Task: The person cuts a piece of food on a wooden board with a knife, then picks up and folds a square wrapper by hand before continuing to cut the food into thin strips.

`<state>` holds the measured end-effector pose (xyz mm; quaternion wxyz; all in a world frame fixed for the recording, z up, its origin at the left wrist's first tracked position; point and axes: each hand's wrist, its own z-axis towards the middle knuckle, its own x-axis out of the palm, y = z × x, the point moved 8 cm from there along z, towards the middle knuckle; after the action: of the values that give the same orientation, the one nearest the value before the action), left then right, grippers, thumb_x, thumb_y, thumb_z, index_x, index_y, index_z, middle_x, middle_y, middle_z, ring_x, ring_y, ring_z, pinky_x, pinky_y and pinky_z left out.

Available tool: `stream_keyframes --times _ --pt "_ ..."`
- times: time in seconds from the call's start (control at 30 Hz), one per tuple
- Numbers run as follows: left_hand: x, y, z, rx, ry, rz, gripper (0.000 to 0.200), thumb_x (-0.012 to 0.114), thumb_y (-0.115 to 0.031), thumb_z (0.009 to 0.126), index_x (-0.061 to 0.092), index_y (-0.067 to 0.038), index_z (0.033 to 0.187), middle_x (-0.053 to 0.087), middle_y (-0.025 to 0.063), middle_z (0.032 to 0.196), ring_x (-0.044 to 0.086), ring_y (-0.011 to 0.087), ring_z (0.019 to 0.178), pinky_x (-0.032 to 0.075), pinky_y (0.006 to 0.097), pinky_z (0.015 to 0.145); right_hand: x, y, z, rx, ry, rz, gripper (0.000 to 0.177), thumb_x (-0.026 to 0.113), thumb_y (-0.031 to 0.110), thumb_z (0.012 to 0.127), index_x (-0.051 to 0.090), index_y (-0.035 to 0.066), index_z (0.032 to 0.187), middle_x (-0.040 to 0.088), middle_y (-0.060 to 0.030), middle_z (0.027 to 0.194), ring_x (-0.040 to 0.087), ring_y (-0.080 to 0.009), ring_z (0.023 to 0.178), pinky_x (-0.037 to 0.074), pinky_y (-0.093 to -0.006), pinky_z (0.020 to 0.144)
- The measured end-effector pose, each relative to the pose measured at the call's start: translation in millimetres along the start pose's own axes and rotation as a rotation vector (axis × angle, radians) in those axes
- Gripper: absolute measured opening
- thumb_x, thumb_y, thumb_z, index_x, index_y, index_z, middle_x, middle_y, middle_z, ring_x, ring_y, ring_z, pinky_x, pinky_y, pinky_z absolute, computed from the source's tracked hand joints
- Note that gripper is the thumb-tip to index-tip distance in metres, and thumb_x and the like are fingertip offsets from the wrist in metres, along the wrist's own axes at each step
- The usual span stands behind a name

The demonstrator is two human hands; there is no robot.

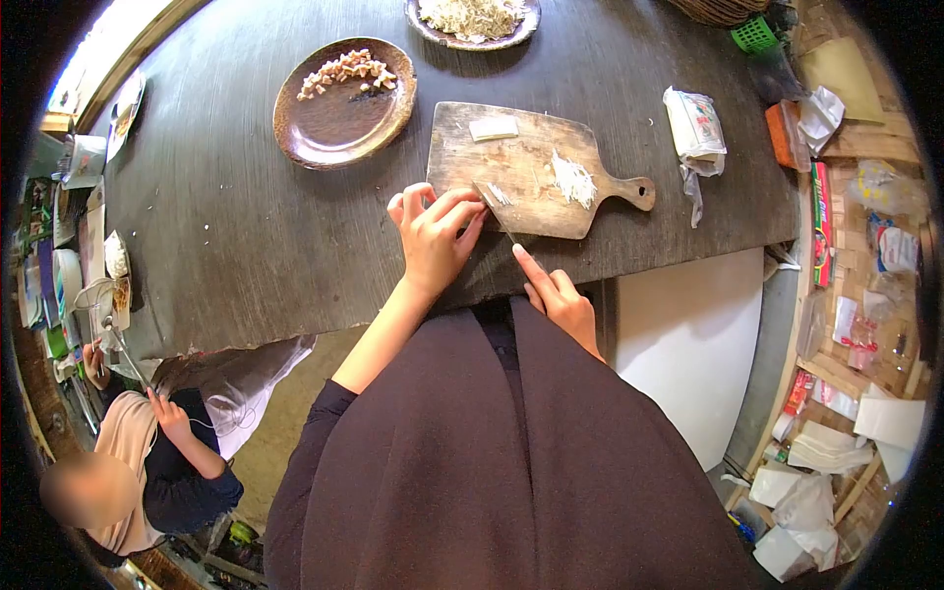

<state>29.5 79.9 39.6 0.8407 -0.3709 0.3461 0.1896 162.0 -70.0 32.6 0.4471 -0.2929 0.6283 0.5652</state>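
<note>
A wooden cutting board (531, 157) with a handle lies near the table's front edge. My right hand (562, 303) grips a knife (503, 224), index finger stretched along it, the blade slanting over the board's near left part. Beside the blade, my left hand (431, 246) has its fingers curled and closed at the board's edge; whatever they pinch is hidden. A few thin white strips (500, 194) lie by the blade. Farther right on the board is a heap of white shreds (573, 181), and a flat white block (494, 128) rests near the far edge.
A brown plate (334, 138) with chopped pieces (346, 71) stands behind my left hand. Another plate (474, 39) holds pale shreds. A white plastic packet (696, 128) lies right of the board. At lower left, another person (147, 462) holds a strainer (98, 300).
</note>
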Motion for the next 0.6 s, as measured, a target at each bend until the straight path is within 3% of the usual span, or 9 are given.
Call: stream_keyframes --times 0.6 --pt "-1 -1 -4 0.005 -0.009 0.017 0.016 0.083 -0.022 0.078 0.078 -0.023 0.094 0.074 -0.0127 0.105 0.054 0.0200 0.100 0.031 0.0417 0.100 -11 10 -5 0.053 0.015 0.076 0.065 0.070 0.018 0.093 0.052 0.042 0.151 0.048 -0.0068 0.078 0.065 -0.0309 0.059 0.056 -0.0446 0.056"
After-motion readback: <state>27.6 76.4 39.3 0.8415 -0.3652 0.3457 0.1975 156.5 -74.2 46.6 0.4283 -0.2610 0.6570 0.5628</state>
